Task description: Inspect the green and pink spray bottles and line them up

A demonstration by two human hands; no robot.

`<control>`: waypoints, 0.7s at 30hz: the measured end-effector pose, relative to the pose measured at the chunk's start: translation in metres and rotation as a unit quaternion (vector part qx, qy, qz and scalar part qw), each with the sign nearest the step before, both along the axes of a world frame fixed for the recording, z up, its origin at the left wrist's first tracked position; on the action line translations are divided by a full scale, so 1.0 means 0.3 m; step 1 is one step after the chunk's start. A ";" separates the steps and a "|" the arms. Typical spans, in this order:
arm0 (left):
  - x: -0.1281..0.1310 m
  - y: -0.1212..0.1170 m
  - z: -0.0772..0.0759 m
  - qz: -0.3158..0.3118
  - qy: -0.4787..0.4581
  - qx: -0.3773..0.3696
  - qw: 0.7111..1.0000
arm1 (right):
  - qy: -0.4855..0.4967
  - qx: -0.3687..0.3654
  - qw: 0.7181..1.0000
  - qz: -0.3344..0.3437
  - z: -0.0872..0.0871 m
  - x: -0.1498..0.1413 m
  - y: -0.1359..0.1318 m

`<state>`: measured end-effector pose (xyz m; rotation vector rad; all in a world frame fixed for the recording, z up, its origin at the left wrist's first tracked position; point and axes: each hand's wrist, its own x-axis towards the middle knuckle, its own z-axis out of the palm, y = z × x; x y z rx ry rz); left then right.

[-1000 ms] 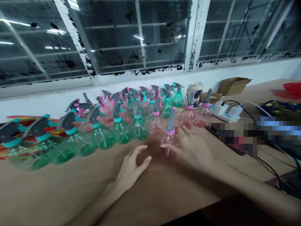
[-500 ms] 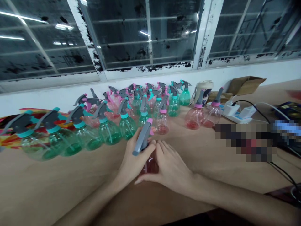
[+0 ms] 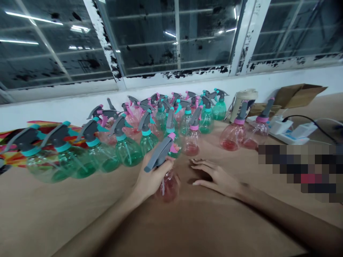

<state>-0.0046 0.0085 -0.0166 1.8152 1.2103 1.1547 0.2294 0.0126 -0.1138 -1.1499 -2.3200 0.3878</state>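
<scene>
A pink spray bottle [image 3: 168,186] with a grey trigger head and pink nozzle stands on the table in front of me. My left hand [image 3: 154,176] is wrapped round its neck, just under the head; the collar is hidden by the fingers. To the right of the bottle, apart from it, my right hand [image 3: 218,177] is low over the table with its fingers stretched out and nothing in them. Just beyond my hands stands another pink spray bottle [image 3: 192,142].
Green spray bottles [image 3: 129,151] form a row at the left, with several more green and pink ones behind. Two pink spray bottles [image 3: 232,137] stand at the right, near a cup [image 3: 245,98], a cardboard box [image 3: 297,95] and a power strip [image 3: 289,135].
My right hand has let go of the pink bottle's body and moved right. My left hand still holds the bottle. The view has shifted slightly left.
</scene>
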 end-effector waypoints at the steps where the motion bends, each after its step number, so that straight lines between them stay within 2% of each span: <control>1: 0.001 0.003 -0.003 0.000 0.001 -0.007 1.000 | -0.004 0.001 1.000 -0.002 -0.003 -0.001 0.000; 6: 0.011 0.030 -0.004 -0.021 0.003 0.003 1.000 | -0.009 0.003 1.000 -0.012 -0.013 -0.006 0.001; 12: 0.032 0.034 0.019 -0.063 -0.005 0.033 0.997 | -0.004 0.005 1.000 -0.014 -0.009 -0.008 -0.005; 21: 0.037 0.030 0.006 -0.015 0.020 0.066 0.997 | -0.001 -0.004 1.000 -0.026 -0.012 -0.002 -0.014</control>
